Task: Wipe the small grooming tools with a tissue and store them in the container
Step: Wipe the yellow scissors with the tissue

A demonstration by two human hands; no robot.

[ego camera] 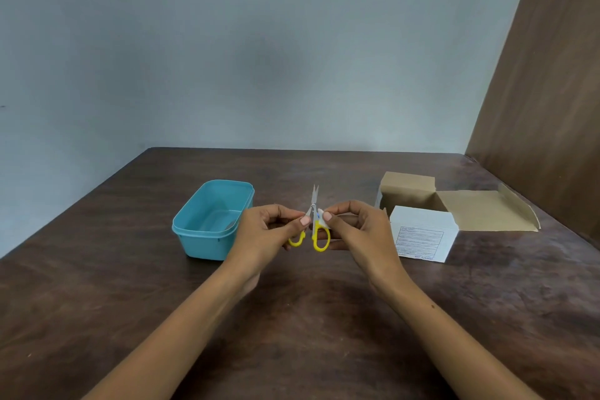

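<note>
Small scissors (314, 200) with yellow handles and thin metal blades are held above the table, blades pointing up and away. My left hand (266, 234) pinches the left handle near the pivot. My right hand (355, 230) pinches the right side of the scissors near the pivot, with a small piece of white tissue (321, 219) under its thumb. A teal plastic container (212, 221) without a lid stands on the table just left of my left hand, with something small and grey lying at its bottom.
A white cardboard box (422, 237) with its brown flaps (483, 214) folded open sits right of my right hand. The dark wooden table (292, 318) meets a grey wall behind. A brown wooden panel (545, 91) stands at the right.
</note>
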